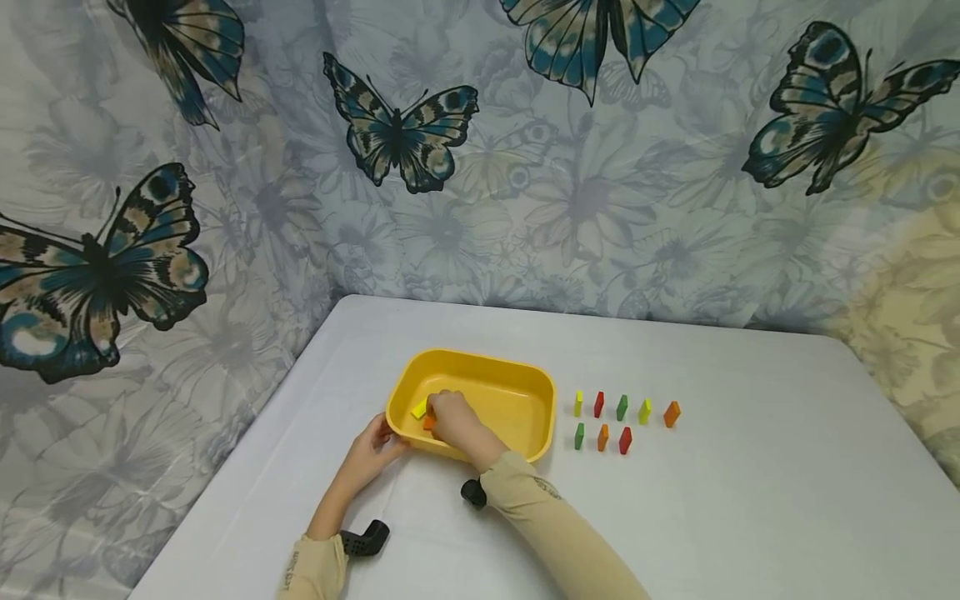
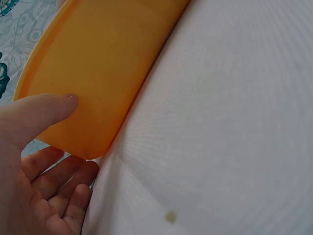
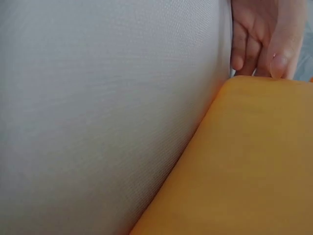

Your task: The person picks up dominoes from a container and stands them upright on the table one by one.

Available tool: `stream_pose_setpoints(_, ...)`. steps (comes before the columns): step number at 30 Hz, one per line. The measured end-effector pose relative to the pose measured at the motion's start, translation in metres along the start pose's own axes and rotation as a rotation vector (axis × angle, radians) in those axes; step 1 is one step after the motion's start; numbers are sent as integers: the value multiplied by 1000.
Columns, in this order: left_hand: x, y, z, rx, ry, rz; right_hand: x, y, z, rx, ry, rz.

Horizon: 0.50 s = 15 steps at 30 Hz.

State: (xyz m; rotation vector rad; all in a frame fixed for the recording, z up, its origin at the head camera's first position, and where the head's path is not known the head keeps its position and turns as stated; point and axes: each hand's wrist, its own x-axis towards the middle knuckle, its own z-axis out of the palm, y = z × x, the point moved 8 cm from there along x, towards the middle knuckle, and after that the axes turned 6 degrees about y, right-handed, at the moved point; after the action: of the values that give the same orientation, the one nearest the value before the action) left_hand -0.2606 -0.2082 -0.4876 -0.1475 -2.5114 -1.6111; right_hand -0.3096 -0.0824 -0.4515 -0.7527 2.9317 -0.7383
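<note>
A yellow plastic tray [image 1: 480, 367] sits on the white table. At its near left corner is my left hand [image 1: 367, 454]; the left wrist view shows its thumb [image 2: 58, 105] against the tray's outer wall and its fingers curved about the corner. My right hand [image 1: 459, 419] reaches down into the left part of the tray with bent fingers. Next to it inside lie a yellow block [image 1: 419, 409] and an orange block [image 1: 429, 422], partly covered by the hand. The right fingertips are hidden, so whether they pinch a block cannot be seen.
To the right of the tray, small blocks stand upright in two rows: a back row with a red block [image 1: 598, 405] and an orange block [image 1: 672, 414] among others, and a front row with a green block [image 1: 579, 436]. Butterfly-print cloth [image 1: 585, 208] hangs behind the table.
</note>
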Motion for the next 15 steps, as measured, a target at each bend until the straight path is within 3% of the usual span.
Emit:
stream_pose_setpoints(3,-2,16,-2,1,-8,-4,2,-4,2,-1,-12,-52)
stream_pose_setpoints(7,-4,39,-2,7,-19,14,2,-3,-3,64,-27,-50)
stream_pose_setpoints(13,-4,37,-1,9,-23,40,-9,7,-23,336,-40,-71)
stream_pose_setpoints(15,-3,28,-2,16,-16,45,-15,12,-32,412,-33,-89)
